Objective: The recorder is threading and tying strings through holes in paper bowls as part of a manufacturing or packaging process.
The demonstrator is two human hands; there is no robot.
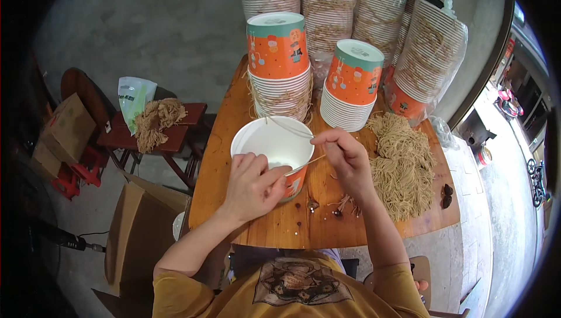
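Note:
A white-lined paper bucket (245,140) with an orange outside stands upright, mouth up, near the front of the wooden table. My left hand (252,186) is closed over its near-left rim, with fingers curled inside and the thumb toward the front. At the right of the rim, my right hand (346,157) pinches a thin tan cord (286,126) that arcs over the bucket's mouth. Another thin straight stretch of cord (311,162) runs between the two hands beside the bucket wall. Its exact ends are hidden by my fingers.
Behind stand two stacks of upturned orange-and-green buckets (277,49) (353,78) and several tall bagged stacks (432,49). A heap of tan cords (403,166) lies to the right. Left of the table are a cardboard box (140,224) and a red-brown bench (196,113) with more cord.

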